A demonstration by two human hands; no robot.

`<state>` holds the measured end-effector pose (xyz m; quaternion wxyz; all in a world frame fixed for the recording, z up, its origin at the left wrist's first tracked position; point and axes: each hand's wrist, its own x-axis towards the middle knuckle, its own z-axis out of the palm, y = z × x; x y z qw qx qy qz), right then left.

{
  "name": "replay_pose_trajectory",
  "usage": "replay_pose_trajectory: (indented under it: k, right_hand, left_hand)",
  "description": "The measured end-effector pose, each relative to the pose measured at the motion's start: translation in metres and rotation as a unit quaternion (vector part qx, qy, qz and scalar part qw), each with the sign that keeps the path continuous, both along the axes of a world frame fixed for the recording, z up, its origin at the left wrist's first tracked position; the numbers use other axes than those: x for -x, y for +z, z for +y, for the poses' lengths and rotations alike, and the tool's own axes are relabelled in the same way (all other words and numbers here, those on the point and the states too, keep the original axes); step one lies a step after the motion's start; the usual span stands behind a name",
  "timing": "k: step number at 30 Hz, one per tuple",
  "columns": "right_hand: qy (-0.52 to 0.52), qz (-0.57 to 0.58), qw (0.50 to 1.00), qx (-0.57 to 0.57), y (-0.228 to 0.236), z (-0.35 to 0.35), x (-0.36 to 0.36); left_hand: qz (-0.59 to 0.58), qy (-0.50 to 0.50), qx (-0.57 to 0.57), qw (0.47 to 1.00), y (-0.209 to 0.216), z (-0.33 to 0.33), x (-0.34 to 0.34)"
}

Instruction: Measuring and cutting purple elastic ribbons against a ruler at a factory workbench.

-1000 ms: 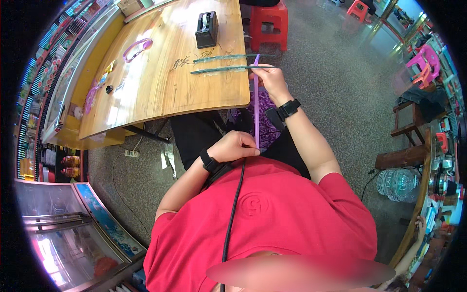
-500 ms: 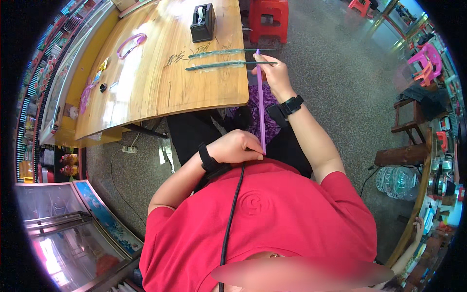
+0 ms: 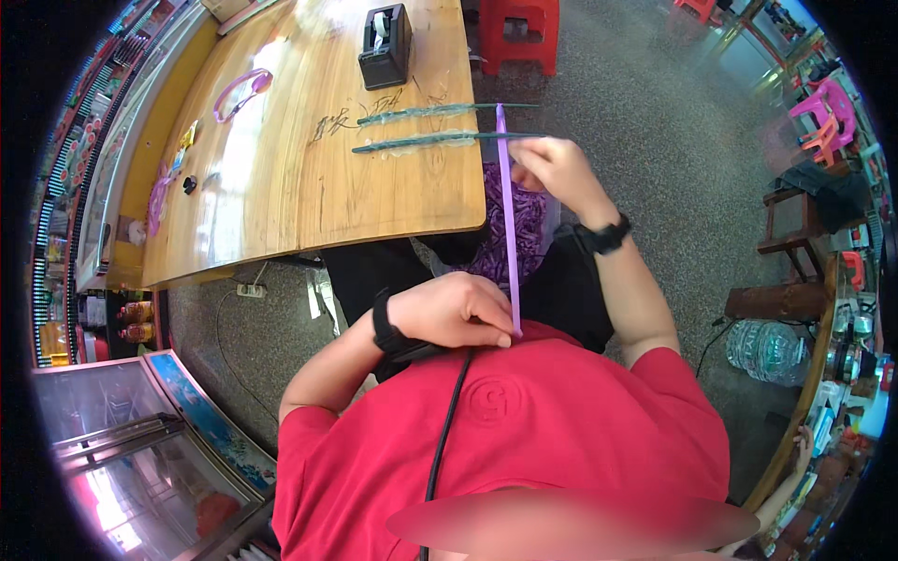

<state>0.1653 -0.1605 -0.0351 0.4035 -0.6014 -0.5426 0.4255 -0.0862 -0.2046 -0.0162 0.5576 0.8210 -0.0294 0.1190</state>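
A narrow purple band (image 3: 511,234) runs taut from the far dark green rod (image 3: 430,111) toward my body. My left hand (image 3: 458,313) is closed, pinching the band's near end between thumb and fingers in front of my red shirt. Its far end sits at the far rod, beyond the table edge. The band crosses the near dark green rod (image 3: 412,144). Beside that crossing is my right hand (image 3: 561,173), its fingers bent and blurred; whether they grip anything cannot be told. Both rods are fixed to the table with clear, glossy material, their ends overhanging the right edge.
The wooden table (image 3: 271,178) carries a black tape dispenser (image 3: 385,47), a purple loop (image 3: 229,93) and another purple strip (image 3: 159,196). Below its corner, a container of purple pieces (image 3: 519,220) sits between my legs. A red stool (image 3: 519,33) stands beyond; a large clear bottle (image 3: 767,351) lies right.
My right hand has moved right and nearer, away from the band's far end. My left hand still pinches the near end, now lower in view. The view has shifted slightly.
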Motion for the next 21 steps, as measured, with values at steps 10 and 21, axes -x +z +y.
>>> replay_pose_trajectory:
  k: [10,21]
  right_hand:
    - [0.189,-0.236,0.799,-0.52,0.078,-0.033,0.007]
    - [-0.041,-0.208,0.922,-0.325,0.056,0.131,-0.023]
  left_hand:
    - [-0.054,0.014,-0.005,0.998,0.131,0.047,0.002]
    - [-0.084,0.394,-0.126,0.907,0.129,0.147,-0.044]
